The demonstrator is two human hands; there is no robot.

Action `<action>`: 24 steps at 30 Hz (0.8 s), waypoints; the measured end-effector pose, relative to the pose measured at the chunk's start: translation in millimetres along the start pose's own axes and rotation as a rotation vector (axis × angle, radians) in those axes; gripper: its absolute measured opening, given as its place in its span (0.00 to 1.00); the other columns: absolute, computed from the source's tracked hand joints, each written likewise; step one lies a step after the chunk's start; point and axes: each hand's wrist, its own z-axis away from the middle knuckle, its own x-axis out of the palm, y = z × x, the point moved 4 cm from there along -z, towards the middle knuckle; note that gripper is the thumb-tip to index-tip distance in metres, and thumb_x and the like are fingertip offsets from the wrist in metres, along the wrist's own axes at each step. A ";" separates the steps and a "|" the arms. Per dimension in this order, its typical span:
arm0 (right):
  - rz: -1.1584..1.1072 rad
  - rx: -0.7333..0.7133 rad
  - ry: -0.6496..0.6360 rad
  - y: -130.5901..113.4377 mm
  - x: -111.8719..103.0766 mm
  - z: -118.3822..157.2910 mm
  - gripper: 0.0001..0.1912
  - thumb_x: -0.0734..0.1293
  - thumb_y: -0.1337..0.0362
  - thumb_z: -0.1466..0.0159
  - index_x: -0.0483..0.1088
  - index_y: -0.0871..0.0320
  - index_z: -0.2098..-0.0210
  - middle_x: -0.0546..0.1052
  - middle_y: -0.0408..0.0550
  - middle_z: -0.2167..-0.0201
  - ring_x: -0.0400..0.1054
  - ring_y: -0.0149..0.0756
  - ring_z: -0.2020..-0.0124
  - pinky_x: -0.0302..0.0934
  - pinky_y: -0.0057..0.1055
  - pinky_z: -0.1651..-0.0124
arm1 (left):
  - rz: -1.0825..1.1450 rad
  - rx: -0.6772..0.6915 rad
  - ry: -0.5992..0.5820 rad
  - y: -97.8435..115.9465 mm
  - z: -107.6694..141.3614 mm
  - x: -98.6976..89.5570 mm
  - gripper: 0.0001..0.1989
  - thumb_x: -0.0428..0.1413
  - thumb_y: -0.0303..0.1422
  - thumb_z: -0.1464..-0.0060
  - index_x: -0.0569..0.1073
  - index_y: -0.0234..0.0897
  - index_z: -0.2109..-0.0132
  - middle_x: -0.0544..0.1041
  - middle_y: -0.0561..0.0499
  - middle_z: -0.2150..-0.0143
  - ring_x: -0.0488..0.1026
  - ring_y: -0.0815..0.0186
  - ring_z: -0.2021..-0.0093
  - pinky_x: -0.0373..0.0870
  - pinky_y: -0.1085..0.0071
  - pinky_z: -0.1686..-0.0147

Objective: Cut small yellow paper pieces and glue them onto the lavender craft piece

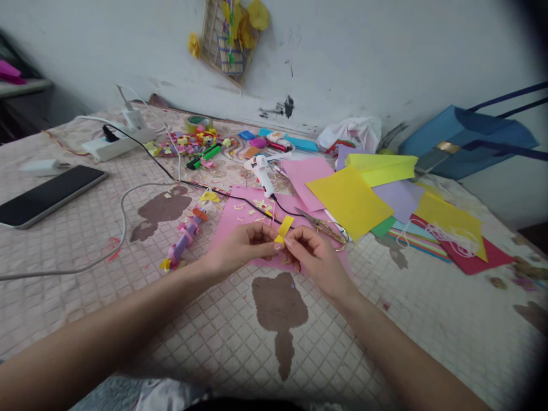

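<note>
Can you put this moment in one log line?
left hand: pinching yellow strip | right hand: pinching same strip | underneath: pink sheet | beyond: glue gun, scissors

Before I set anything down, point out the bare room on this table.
Free: tablecloth between the left forearm and right forearm; also from the right forearm to the red sheet. Crowded: beyond the left hand and right hand, with the glue gun, scissors and yellow sheet.

From my remote seat I view a pale wall [351, 63] at 12 o'clock, scarred by black smudges [289, 107] beneath a tilted lattice hanging [231, 54]. A light-topped ledge [29, 87] juts in at 10 o'clock. Soft, even light falls across the counter [192, 342], its diamond-patterned cover brown-patched at 6 o'clock.
</note>
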 end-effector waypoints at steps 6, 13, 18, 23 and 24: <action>0.031 -0.016 0.007 -1.1 -1.2 -1.7 0.07 0.63 0.62 0.38 0.64 0.58 0.71 0.66 0.40 0.75 0.61 0.26 0.76 0.58 0.23 0.75 | -0.069 -0.056 0.039 -1.9 0.5 -3.7 0.09 0.60 0.33 0.53 0.73 0.30 0.68 0.74 0.52 0.73 0.69 0.74 0.74 0.66 0.75 0.70; 0.023 0.006 0.020 -7.6 -4.6 -1.1 0.12 0.60 0.56 0.36 0.66 0.58 0.70 0.68 0.41 0.78 0.62 0.27 0.77 0.57 0.23 0.77 | -0.070 -0.070 0.053 -1.9 0.4 -3.8 0.07 0.60 0.32 0.53 0.73 0.30 0.70 0.75 0.52 0.74 0.70 0.74 0.74 0.67 0.76 0.71; 0.017 0.028 0.017 -9.3 -4.4 -1.4 0.14 0.60 0.55 0.36 0.66 0.58 0.71 0.68 0.42 0.78 0.62 0.27 0.78 0.57 0.23 0.78 | -0.078 -0.097 0.053 -2.6 0.5 -4.4 0.07 0.60 0.32 0.53 0.72 0.30 0.70 0.75 0.52 0.74 0.70 0.75 0.75 0.66 0.76 0.72; 0.043 0.043 -0.004 -5.2 -3.3 -1.2 0.13 0.61 0.55 0.36 0.65 0.58 0.70 0.68 0.41 0.77 0.63 0.28 0.76 0.58 0.24 0.75 | -0.092 -0.077 0.045 -3.9 -0.2 -5.0 0.08 0.60 0.33 0.53 0.72 0.31 0.70 0.74 0.53 0.75 0.69 0.75 0.76 0.66 0.77 0.73; 0.047 0.040 -0.009 -4.5 -3.2 -1.2 0.13 0.61 0.55 0.36 0.65 0.58 0.70 0.68 0.41 0.77 0.63 0.28 0.76 0.58 0.24 0.75 | -0.097 -0.077 0.046 -4.2 -0.3 -5.1 0.08 0.60 0.33 0.53 0.72 0.31 0.70 0.74 0.53 0.75 0.69 0.75 0.76 0.66 0.77 0.73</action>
